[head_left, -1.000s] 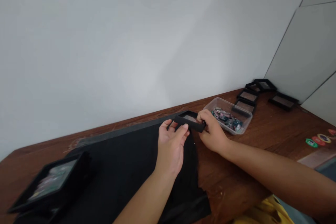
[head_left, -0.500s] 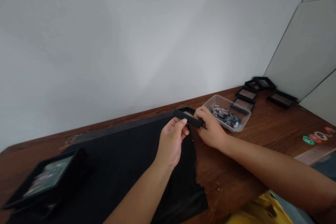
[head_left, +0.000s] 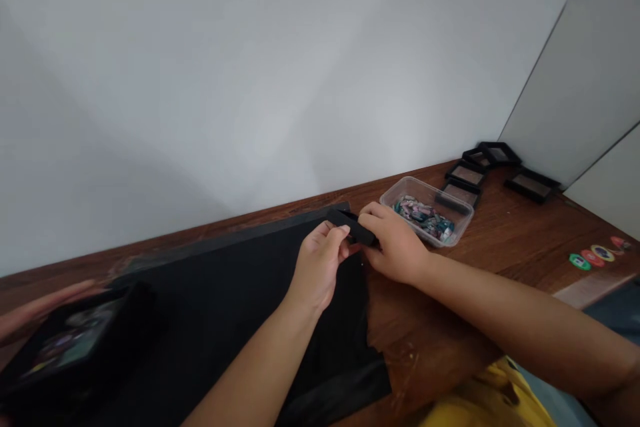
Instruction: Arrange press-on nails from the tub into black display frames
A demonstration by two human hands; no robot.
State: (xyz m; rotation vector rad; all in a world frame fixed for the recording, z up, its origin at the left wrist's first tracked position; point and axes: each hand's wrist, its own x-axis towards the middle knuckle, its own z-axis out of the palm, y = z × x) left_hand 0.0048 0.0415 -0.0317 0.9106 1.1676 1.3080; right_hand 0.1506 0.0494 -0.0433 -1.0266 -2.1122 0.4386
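A small black box frame (head_left: 354, 225) is held between both hands above the right edge of the black sheet (head_left: 240, 293). My left hand (head_left: 320, 260) is closed, pinching the near side with thumb and fingers. Around its right end, my right hand (head_left: 397, 240) is wrapped, with its fingertips hidden. The frame is tilted, so its inside barely shows. Just behind my right hand stands a clear plastic tub (head_left: 457, 238) with many small shiny, colourful pieces (head_left: 424, 215) in it.
Several similar black frames (head_left: 531, 185) lie by the wall at the far right. Colourful round stickers or tokens (head_left: 603, 253) are near the right table edge. At far left, another person's hand (head_left: 45, 307) is at a larger black box (head_left: 117, 340) with colourful contents.
The black frame has tilted in my hands, showing less of its inside. Another person's hand has come in at the left, beside the larger box. The view has shifted slightly.
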